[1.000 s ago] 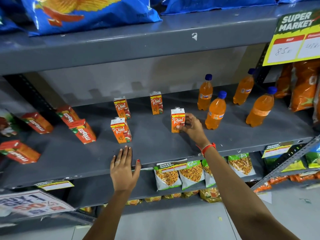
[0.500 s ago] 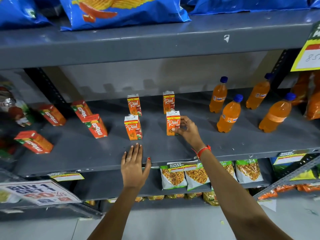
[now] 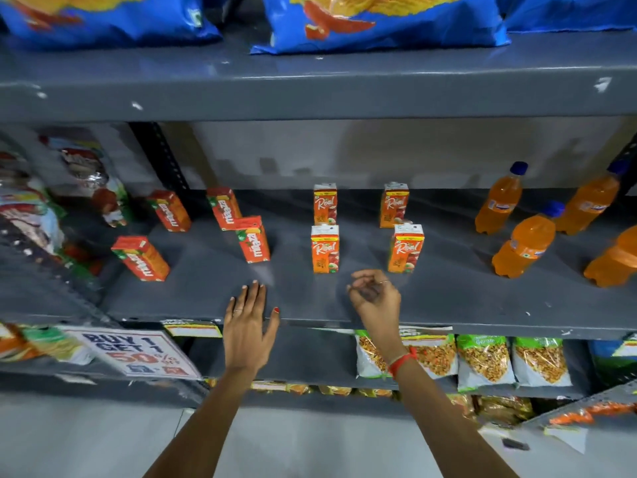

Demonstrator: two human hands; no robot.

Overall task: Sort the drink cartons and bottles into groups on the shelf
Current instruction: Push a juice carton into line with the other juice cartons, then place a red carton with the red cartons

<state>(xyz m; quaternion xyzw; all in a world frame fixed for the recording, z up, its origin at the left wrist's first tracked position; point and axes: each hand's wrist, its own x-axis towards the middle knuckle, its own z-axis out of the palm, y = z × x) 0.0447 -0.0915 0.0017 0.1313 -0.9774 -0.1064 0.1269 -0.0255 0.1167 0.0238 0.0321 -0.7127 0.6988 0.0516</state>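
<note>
On the grey middle shelf (image 3: 448, 305) several orange Real cartons stand in a square, the front right one (image 3: 405, 248) just beyond my right hand. Several red Maaza cartons (image 3: 255, 239) stand at the left, and several orange soda bottles (image 3: 524, 241) with blue caps at the right. My right hand (image 3: 374, 294) hovers over the shelf's front with fingers loosely curled, holding nothing. My left hand (image 3: 248, 326) rests flat on the shelf's front edge, fingers spread.
Blue chip bags (image 3: 375, 22) lie on the shelf above. Snack packets (image 3: 482, 360) fill the shelf below at the right. A "Buy 1 Get 1" sign (image 3: 134, 350) hangs at the lower left. Packaged goods (image 3: 34, 215) crowd the neighbouring bay at the left.
My right hand has let go of the front right Real carton and pulled back toward the shelf's edge. The view has shifted to the left. My left hand stays on the edge.
</note>
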